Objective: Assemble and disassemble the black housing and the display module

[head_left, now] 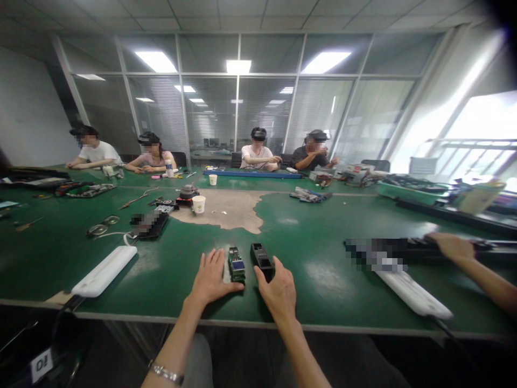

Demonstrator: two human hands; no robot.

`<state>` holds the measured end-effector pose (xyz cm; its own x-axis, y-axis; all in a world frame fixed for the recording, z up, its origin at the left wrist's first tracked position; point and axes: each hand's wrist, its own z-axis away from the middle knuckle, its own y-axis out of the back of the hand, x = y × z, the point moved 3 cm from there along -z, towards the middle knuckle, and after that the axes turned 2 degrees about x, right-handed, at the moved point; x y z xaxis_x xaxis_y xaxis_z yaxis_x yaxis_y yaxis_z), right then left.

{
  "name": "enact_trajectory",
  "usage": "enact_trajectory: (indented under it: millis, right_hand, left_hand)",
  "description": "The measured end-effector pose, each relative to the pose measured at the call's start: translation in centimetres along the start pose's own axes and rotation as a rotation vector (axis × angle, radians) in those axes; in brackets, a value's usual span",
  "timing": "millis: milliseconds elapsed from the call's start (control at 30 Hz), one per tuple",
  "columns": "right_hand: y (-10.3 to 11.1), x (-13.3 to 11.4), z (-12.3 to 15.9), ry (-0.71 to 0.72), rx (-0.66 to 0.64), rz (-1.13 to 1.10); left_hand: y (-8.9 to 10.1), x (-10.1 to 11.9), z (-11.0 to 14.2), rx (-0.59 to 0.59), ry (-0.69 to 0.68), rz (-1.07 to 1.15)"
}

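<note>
A narrow green circuit board [236,264] with a small bluish screen lies on the green table in front of me. Just left of it, my left hand [209,277] rests with its fingers spread, the thumb reaching to the board's near end. To the right of the board is a long black plastic casing [260,255] with openings in its upper face. My right hand [279,286] has it between thumb and fingers, covering part of its near end. A small gap separates board and casing.
White power strips lie left [105,271] and right [414,293]. Glasses [103,226], a paper cup [198,205] and gloves [310,194] are farther back. A neighbour's hand [452,247] is at the right; several people sit across the green table [315,237].
</note>
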<state>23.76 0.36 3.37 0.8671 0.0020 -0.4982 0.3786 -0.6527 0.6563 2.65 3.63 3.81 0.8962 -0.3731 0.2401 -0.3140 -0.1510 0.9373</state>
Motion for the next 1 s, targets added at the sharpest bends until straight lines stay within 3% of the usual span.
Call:
enact_trajectory:
  millis: [500, 1000]
  right_hand:
    - [0.68, -0.62, -0.29, -0.042, -0.039, 0.061]
    - [0.83, -0.76, -0.24, 0.003, -0.059, 0.087]
  left_hand:
    - [-0.27, -0.11, -0.34, 0.008, 0.010, -0.012]
    - [-0.13, -0.05, -0.28, 0.005, 0.008, 0.008]
